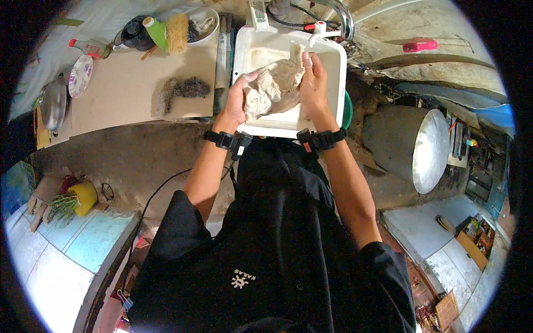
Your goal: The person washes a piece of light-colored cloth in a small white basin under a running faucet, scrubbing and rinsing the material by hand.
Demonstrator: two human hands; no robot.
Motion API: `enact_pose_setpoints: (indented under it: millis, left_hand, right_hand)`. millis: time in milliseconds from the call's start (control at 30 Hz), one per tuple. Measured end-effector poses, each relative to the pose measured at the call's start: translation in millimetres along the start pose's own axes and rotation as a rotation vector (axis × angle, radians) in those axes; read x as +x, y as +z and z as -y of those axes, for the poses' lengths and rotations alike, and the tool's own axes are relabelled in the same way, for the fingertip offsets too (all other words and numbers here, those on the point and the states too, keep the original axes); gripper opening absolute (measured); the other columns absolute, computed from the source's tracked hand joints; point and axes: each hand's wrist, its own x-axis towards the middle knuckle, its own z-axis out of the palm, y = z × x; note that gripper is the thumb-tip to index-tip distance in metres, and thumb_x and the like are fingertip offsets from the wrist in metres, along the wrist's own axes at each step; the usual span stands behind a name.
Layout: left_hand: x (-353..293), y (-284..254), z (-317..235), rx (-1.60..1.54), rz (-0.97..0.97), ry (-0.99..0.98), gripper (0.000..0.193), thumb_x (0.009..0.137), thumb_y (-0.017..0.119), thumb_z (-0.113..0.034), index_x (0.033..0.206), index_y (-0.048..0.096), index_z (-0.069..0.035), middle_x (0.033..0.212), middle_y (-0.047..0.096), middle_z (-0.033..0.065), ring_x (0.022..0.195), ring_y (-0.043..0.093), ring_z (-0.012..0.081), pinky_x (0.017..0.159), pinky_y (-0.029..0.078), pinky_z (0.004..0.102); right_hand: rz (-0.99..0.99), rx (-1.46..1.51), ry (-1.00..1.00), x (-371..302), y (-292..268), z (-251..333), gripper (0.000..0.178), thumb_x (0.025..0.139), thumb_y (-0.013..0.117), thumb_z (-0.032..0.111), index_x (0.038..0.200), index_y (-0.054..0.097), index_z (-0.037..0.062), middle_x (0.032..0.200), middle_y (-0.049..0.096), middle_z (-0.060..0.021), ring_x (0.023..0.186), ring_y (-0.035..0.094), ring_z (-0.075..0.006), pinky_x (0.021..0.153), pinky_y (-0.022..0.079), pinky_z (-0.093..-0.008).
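A crumpled, off-white cloth (pixel 273 83) is stretched between my hands above the white sink basin (pixel 340 105). My left hand (pixel 237 100) grips its left end, thumb lying over the bunched part. On the other side, my right hand (pixel 315 83) holds the right end, thumb and fingers pointing away from me. The cloth's middle sags into folds and covers part of the basin floor. Beyond it a white tap (pixel 319 32) with a red mark reaches over the basin's far edge. Some fingers of both hands are hidden behind the cloth.
Left of the basin, a cardboard-covered counter (pixel 122 94) carries dark scrubbing wool (pixel 191 87), a green bottle (pixel 156 33), a white bowl (pixel 214 22) and a metal lid (pixel 54 105). A large metal pot (pixel 405 144) stands at the right. A pink-handled tool (pixel 420 46) lies far right.
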Motion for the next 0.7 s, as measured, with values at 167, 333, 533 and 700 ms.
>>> enact_pose_setpoints:
  millis: [167,333,533,700]
  left_hand:
    - [1,22,1,0.527,-0.081,0.003,0.042,0.098,0.067,-0.010,0.138,0.059,0.002,0.106,0.075,0.0061,0.087,0.072,0.0124,0.079,0.059,0.0280]
    - [17,25,18,1.043,-0.071,0.260,0.051,0.097,0.061,-0.010,0.146,0.051,0.003,0.129,0.068,0.0182,0.107,0.071,0.0271,0.095,0.056,0.0361]
    - [16,31,21,1.254,-0.141,0.298,0.062,0.096,0.056,-0.013,0.150,0.042,0.013,0.146,0.058,0.0308,0.135,0.057,0.0361,0.114,0.042,0.0384]
    - [15,69,24,1.183,-0.010,0.265,0.065,0.096,0.054,-0.017,0.152,0.042,0.013,0.154,0.050,0.0318,0.143,0.051,0.0361,0.120,0.036,0.0368]
  right_hand:
    - [0.111,0.080,-0.031,-2,-13,10,0.029,0.112,0.057,0.035,0.108,0.060,0.0060,0.068,0.043,0.0060,0.059,0.038,-0.0038,0.051,0.035,-0.0262]
    - [0.087,-0.354,-0.362,-6,1,-14,0.027,0.105,0.066,0.027,0.113,0.057,0.0020,0.080,0.069,-0.0236,0.071,0.071,-0.0377,0.062,0.052,-0.0451]
    - [-0.012,-0.642,-0.200,-1,11,-13,0.035,0.106,0.064,0.032,0.111,0.060,-0.0025,0.088,0.068,-0.0324,0.083,0.067,-0.0534,0.067,0.052,-0.0526]
    - [-0.014,-0.569,-0.241,29,-19,-37,0.031,0.106,0.062,0.031,0.107,0.058,0.0000,0.080,0.068,-0.0314,0.078,0.068,-0.0536,0.065,0.053,-0.0555]
